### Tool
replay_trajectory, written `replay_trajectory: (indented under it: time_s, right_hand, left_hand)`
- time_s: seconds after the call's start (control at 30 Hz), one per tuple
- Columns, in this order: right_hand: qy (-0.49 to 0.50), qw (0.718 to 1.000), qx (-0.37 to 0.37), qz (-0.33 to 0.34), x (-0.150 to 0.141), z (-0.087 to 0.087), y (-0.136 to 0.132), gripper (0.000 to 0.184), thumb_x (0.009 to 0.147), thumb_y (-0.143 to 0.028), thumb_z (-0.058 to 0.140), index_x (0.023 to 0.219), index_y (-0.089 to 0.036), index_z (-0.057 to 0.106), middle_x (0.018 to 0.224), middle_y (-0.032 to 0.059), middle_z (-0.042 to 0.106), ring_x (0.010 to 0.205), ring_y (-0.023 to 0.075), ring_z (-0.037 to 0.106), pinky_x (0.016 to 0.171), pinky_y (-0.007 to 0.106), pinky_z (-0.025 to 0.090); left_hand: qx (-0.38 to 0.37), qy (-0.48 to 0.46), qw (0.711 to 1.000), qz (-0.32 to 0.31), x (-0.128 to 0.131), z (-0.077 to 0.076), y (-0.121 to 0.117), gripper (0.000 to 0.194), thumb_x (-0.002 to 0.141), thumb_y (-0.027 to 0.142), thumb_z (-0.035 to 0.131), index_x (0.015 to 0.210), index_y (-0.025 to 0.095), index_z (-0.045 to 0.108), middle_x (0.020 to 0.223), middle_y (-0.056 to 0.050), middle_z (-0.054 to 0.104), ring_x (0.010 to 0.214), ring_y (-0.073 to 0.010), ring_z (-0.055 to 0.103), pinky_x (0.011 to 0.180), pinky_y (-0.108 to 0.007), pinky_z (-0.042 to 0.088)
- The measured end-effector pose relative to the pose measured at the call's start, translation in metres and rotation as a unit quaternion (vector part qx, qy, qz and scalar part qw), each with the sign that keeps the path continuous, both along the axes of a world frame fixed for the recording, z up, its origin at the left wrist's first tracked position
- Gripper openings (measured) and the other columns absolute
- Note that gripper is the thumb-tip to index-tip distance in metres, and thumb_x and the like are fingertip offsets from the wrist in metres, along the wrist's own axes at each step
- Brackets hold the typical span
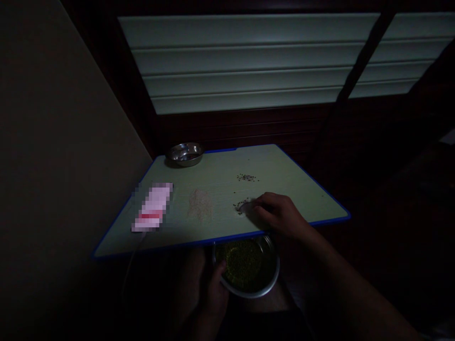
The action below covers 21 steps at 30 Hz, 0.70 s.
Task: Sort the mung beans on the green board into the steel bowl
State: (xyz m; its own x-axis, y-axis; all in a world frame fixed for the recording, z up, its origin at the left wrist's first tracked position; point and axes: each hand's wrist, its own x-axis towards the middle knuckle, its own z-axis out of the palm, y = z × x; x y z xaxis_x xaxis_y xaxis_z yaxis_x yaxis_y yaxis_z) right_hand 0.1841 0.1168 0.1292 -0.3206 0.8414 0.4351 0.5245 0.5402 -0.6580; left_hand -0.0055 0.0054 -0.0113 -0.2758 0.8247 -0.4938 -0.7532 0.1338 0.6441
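My left hand (213, 291) grips the rim of a steel bowl (265, 284) full of small green grains, held below the front edge of the table. My right hand (279, 213) rests on the pale table top (295, 189), fingers bent and pressed together over a small mixed pile of grains (241, 206). What the fingertips pinch is too small to make out. A little heap of dark grains (246, 178) lies farther back, and a pale pinkish heap (200, 206) lies to the left.
An empty-looking steel bowl (185, 154) stands at the table's back left corner. A blurred pink-white flat object (152, 207) with a cable lies at the left. The table has a blue edge (159, 247). A wall is at the left, and slatted blinds behind.
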Motion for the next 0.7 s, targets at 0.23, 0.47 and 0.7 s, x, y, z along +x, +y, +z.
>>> replay_trajectory:
  time_s: [0.23,0.47,0.7]
  right_hand:
    - [0.047,0.995,-0.04,-0.083,0.0011,0.0033,-0.0013,0.016,0.077,-0.027,0.055,0.068,-0.02,0.065,0.062,0.0012,0.066,0.06,0.0158,0.058,0.058,0.028,0.042]
    - [0.043,0.991,-0.08,-0.094,0.0028,0.0049,-0.002,0.015,0.072,-0.028,0.053,0.063,-0.02,0.062,0.058,0.0001,0.06,0.057,0.015,0.054,0.055,0.027,0.039]
    - [0.035,0.991,-0.109,-0.062,0.0044,0.005,-0.0034,0.015,0.071,-0.028,0.053,0.06,-0.019,0.056,0.056,-0.0011,0.053,0.056,0.0131,0.047,0.053,0.026,0.035]
  left_hand:
    - [-0.01,-0.019,1.0,-0.013,-0.0022,0.0019,-0.0004,0.042,0.063,0.03,0.082,0.103,0.021,0.079,0.107,-0.009,0.081,0.114,-0.0356,0.071,0.106,-0.05,0.052]
    - [-0.005,-0.037,0.999,-0.004,-0.0008,0.0001,-0.0002,0.046,0.063,0.028,0.081,0.109,0.023,0.078,0.114,-0.007,0.08,0.115,-0.0337,0.071,0.11,-0.049,0.049]
    - [-0.014,-0.005,1.0,-0.001,-0.0003,0.0029,0.0004,0.054,0.063,0.028,0.08,0.116,0.021,0.076,0.104,-0.009,0.081,0.112,-0.0359,0.072,0.106,-0.052,0.051]
